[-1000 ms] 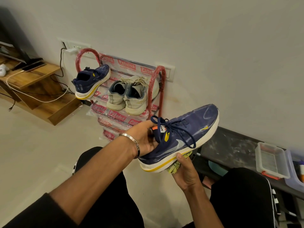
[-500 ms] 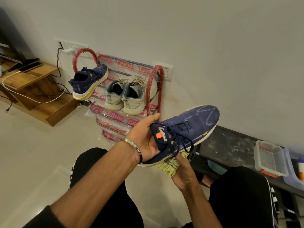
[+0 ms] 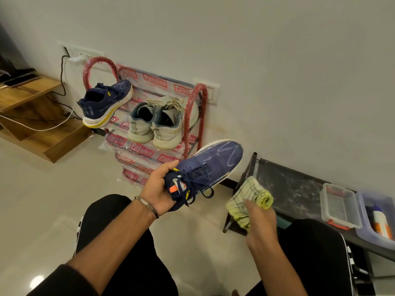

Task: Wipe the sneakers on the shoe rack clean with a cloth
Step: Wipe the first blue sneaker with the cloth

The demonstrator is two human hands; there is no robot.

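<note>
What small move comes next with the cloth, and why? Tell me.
Probably bring the cloth in the right hand back against the blue sneaker. The left hand holds that sneaker by its heel, top up, pale streaks show on its toe, and the cloth sits apart from it.

Your left hand (image 3: pixel 159 190) is covering the heel of the blue sneaker (image 3: pixel 210 167), and your right hand (image 3: pixel 259 225) is hiding part of the cloth (image 3: pixel 249 197). The frame's right edge is cutting off the purple bin (image 3: pixel 373 221).
</note>
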